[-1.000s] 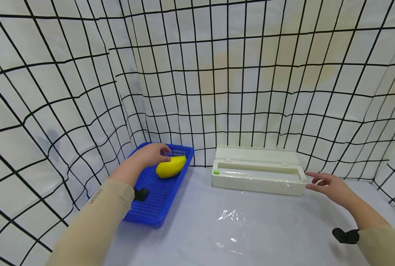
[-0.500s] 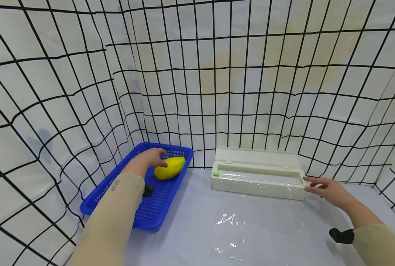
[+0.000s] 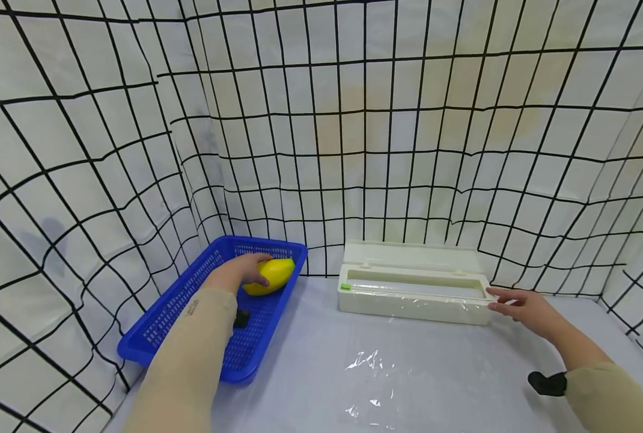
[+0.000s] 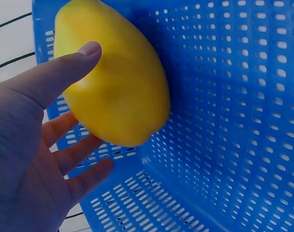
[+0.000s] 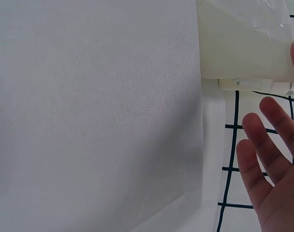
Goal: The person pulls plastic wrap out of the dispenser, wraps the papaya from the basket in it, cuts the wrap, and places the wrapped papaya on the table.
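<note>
A yellow mango-like fruit (image 3: 275,273) lies at the far end of a blue perforated basket (image 3: 154,325). My left hand (image 3: 240,272) reaches into the basket and holds the fruit. In the left wrist view the thumb of my left hand (image 4: 35,125) lies over the fruit (image 4: 118,87) and the fingers pass under it, against the basket wall (image 4: 233,96). My right hand (image 3: 521,304) is flat with straight fingers, its tips at the right end of a cream cling-film dispenser box (image 3: 408,294). The right wrist view shows the spread fingers (image 5: 270,169) just beside the box end (image 5: 238,43).
A sheet of clear cling film (image 3: 370,361) lies on the pale table (image 3: 451,379) in front of the box. White cloth walls with a black grid (image 3: 321,150) close in the back and both sides. The box lid stands open at the rear.
My left hand has settled lower around the fruit, thumb now over it. My right hand moved slightly left up to the box end. The view shifted a little to the right.
</note>
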Demonstrator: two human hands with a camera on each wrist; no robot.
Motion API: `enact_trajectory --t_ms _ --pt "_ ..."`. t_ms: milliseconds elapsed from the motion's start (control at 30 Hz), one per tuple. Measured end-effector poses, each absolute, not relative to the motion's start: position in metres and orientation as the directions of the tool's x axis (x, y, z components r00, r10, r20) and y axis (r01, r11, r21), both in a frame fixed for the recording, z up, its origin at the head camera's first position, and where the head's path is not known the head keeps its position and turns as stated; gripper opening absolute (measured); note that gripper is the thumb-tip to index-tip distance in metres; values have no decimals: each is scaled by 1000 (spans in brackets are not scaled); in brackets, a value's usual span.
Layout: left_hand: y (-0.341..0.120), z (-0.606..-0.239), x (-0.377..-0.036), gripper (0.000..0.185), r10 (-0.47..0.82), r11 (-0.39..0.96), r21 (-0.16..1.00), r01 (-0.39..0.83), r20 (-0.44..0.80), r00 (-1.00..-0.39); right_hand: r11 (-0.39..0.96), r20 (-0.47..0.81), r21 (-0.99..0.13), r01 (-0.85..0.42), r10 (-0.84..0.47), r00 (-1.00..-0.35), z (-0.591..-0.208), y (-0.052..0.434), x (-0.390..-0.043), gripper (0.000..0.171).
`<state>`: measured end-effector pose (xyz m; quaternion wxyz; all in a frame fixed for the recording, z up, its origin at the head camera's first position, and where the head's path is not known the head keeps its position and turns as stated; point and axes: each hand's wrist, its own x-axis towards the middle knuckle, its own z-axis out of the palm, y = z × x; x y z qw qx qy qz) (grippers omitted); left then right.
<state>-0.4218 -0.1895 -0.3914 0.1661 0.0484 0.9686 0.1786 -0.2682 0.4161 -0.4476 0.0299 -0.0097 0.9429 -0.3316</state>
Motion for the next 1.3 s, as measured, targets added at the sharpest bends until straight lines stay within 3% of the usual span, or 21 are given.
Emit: enact_trajectory --t_ms 700,1300 --pt "-207 -388 -403 73 182 894 448 17 -329 -927 782 -74 -623 27 -26 -997 -448 414 -268 72" --pt "-215 -348 -381 71 287 878 423 224 -91 -953 768 -55 -640 -6 -54 -997 -452 413 -266 72"
